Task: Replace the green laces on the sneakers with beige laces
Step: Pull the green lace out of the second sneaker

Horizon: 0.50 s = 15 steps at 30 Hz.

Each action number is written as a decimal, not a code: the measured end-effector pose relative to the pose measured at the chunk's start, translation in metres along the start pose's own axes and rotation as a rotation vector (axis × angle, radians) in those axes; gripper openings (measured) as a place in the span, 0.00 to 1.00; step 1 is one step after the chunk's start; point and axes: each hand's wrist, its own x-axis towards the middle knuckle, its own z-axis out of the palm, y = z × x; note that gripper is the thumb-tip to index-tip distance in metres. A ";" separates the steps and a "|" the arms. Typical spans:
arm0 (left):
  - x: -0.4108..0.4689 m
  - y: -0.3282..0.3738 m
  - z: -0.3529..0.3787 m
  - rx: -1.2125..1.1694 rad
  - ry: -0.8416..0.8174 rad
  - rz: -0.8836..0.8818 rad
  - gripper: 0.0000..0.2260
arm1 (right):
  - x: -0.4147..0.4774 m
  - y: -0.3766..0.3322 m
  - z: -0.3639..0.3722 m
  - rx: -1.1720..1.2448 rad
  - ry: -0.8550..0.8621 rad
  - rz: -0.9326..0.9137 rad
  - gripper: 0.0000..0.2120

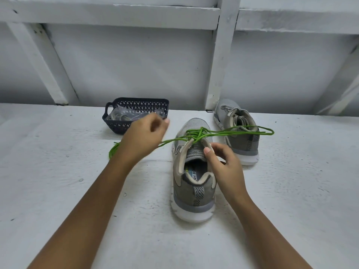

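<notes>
- Left hand (143, 136), frame centre, blurred, fingers curled on the thin green lace (213, 133) stretched leftward.
- Right hand (225, 166) pinches the beige collar of the grey mesh sneaker (194, 191), centre, on the white counter (77, 191).
- Lace crosses its upper eyelets.

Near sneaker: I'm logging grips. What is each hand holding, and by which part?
The left hand grips the green lace along its left stretch; the right hand pinches the near sneaker at its right eyelet edge.

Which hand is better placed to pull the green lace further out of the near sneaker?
Left. The left hand grips a green lace strand running off the near sneaker, while the right hand pinches its collar, steadying it.
</notes>
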 end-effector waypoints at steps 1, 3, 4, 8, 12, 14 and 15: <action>-0.002 0.003 0.004 0.083 0.001 0.100 0.12 | 0.000 0.000 0.000 -0.002 0.000 -0.001 0.05; -0.004 0.010 0.012 0.084 -0.060 0.151 0.11 | 0.000 0.001 0.000 0.001 -0.001 0.000 0.04; -0.004 0.012 0.016 0.054 -0.107 0.120 0.10 | 0.000 0.001 0.001 0.005 0.000 0.002 0.04; -0.007 0.010 0.028 0.018 -0.247 0.038 0.07 | 0.001 0.000 0.000 0.009 -0.003 0.007 0.05; -0.005 0.008 0.024 -0.160 -0.255 -0.004 0.10 | -0.001 0.000 0.000 0.016 -0.005 0.001 0.03; -0.005 0.005 0.014 -0.460 -0.261 -0.049 0.11 | -0.001 0.000 0.000 0.015 -0.006 -0.005 0.03; -0.006 -0.001 0.007 -0.628 -0.288 -0.050 0.11 | -0.001 -0.001 0.000 0.015 -0.009 -0.006 0.03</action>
